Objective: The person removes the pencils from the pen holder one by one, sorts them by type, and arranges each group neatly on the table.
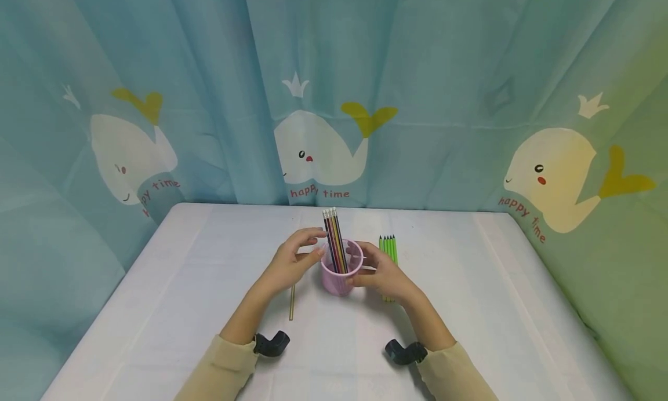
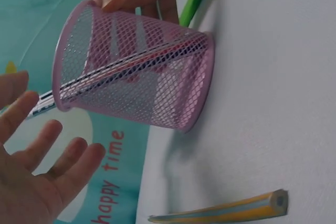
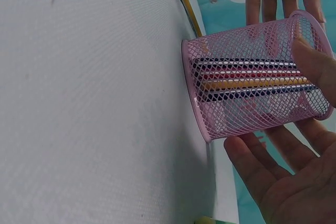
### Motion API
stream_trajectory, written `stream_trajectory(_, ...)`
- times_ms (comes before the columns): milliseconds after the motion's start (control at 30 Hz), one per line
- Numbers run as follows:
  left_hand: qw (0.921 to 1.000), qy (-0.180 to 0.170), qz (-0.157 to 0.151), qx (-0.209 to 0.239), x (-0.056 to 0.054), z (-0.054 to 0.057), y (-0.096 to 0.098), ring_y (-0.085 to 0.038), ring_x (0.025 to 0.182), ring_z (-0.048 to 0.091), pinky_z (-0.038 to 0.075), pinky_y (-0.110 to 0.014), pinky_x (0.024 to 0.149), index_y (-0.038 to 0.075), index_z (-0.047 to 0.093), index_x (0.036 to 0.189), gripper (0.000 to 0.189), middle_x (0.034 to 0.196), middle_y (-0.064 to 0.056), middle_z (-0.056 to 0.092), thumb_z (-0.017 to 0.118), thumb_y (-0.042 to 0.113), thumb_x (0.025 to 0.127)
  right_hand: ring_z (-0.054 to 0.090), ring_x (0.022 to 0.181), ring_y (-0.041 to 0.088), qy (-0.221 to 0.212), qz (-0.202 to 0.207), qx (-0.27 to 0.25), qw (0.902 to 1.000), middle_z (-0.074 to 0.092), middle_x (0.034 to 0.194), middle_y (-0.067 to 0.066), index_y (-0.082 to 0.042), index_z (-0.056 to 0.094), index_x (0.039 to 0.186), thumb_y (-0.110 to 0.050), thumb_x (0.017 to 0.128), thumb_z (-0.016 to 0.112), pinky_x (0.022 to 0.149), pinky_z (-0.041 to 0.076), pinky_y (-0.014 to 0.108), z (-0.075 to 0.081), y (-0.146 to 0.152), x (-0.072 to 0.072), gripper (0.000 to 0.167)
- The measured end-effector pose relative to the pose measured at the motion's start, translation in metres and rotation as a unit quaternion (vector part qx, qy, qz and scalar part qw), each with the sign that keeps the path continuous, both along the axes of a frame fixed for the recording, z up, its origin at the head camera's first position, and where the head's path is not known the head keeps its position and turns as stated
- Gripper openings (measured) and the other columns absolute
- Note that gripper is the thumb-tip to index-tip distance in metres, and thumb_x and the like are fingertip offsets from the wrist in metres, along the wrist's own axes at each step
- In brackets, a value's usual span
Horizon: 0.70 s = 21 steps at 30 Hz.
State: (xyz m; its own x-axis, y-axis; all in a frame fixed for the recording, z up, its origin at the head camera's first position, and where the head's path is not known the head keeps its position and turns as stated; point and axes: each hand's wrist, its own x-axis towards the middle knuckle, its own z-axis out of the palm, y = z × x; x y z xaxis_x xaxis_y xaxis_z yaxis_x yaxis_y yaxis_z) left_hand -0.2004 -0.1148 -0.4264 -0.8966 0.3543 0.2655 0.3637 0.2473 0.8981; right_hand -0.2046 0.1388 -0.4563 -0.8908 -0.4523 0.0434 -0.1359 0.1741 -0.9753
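A pink mesh pencil cup (image 1: pixel 338 283) holds several striped pencils (image 1: pixel 335 241), which lean inside it with their pale ends up. My right hand (image 1: pixel 385 274) grips the cup from the right, the thumb on its near side and the fingers round the far side. On the other side, my left hand (image 1: pixel 294 261) is spread close to the pencils and the cup rim. In the left wrist view its fingers (image 2: pixel 73 156) hold nothing. Whether the cup's base touches the table cannot be told.
A single gold pencil (image 1: pixel 291 303) lies left of the cup. Several green pencils (image 1: pixel 388 249) lie side by side to the right, partly hidden by my right hand. All are on a white table (image 1: pixel 209 308), with a blue whale-print curtain (image 1: pixel 438 157) behind.
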Motion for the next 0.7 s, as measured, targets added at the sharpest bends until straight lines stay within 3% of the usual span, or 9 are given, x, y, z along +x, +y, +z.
stream_trajectory(167,0.9991,0.001,-0.041,-0.013,-0.0006,-0.0039,0.0037,-0.039,0.137,0.044,0.051,-0.046,0.105,0.01,0.055,0.14,0.041,0.153,-0.013,0.042,0.061,0.018,0.1,0.054,0.128,0.036,0.0,-0.001,0.005,1.0,0.055,0.141,0.013,-0.009,0.047,0.145,-0.006,0.076,0.084,0.11,0.046,0.048,-0.0016,0.0,-0.001,0.078)
stream_trajectory(367,0.9974,0.01,-0.066,-0.029,-0.0016,-0.0089,0.0057,-0.035,0.139,0.043,0.052,-0.045,0.104,0.005,0.053,0.141,0.043,0.151,-0.016,0.044,0.06,0.013,0.1,0.054,0.129,0.036,0.001,-0.001,0.009,1.0,0.055,0.141,0.012,-0.01,0.047,0.145,-0.005,0.077,0.084,0.11,0.046,0.047,-0.0021,0.0001,-0.001,0.078)
stream_trajectory(700,0.9982,0.018,-0.052,-0.025,-0.0013,-0.0086,0.0049,-0.033,0.132,0.05,0.056,-0.04,0.099,0.006,0.053,0.142,0.044,0.146,-0.013,0.05,0.062,0.015,0.1,0.054,0.129,0.037,0.0,-0.003,0.006,1.0,0.055,0.141,0.013,-0.009,0.047,0.145,-0.005,0.077,0.084,0.11,0.046,0.047,-0.0012,0.0002,-0.0006,0.078)
